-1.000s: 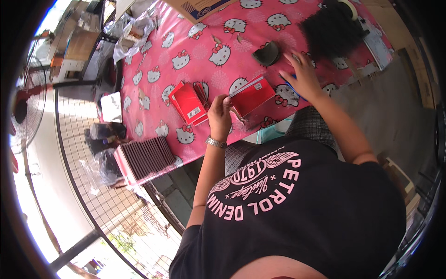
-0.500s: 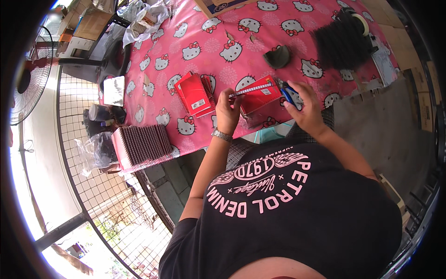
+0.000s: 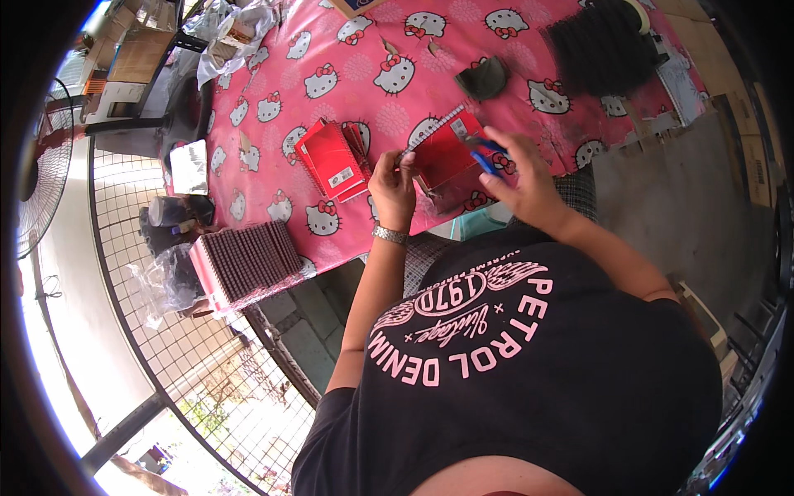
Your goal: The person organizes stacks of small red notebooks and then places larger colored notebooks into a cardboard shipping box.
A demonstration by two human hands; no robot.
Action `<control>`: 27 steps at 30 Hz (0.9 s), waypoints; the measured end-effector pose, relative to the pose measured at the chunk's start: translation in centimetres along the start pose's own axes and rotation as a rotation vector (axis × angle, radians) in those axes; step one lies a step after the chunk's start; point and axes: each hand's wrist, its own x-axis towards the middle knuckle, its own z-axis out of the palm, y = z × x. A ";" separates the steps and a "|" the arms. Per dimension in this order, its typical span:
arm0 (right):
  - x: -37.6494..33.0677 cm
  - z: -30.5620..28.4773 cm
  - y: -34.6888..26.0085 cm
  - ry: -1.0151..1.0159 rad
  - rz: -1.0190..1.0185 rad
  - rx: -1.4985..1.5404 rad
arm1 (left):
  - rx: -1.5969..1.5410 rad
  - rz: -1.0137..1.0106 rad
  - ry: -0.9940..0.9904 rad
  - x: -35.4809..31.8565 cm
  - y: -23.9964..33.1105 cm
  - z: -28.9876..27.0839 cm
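Currently L hand (image 3: 392, 192) is pinching red notebook (image 3: 447, 159) at spiral end, nr front edge of table (image 3: 360, 236); R hand (image 3: 527, 178) is clamping round blue-handled pliers (image 3: 486, 163), tips over notebook.

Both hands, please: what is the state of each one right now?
Left hand: closed, holding the red notebook by one corner.
Right hand: closed around the blue-handled pliers.

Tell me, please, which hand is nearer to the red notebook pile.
Left. The left hand is just right of the pile; the right hand is farther right, holding a blue-handled tool.
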 end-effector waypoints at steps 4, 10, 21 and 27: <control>0.4 1.1 -1.1 -0.067 -0.102 -0.104 | -0.069 -0.012 0.025 0.1 0.0 0.4; 1.4 3.1 -2.1 -0.171 -0.228 -0.081 | -0.010 0.021 -0.007 0.2 -1.3 -0.4; 2.4 4.6 -2.4 -0.142 -0.305 -0.274 | -0.169 0.003 0.021 -0.3 -1.9 -0.3; 2.6 4.6 -1.2 -0.510 0.524 0.867 | 0.051 0.091 0.054 -0.5 -0.4 -0.5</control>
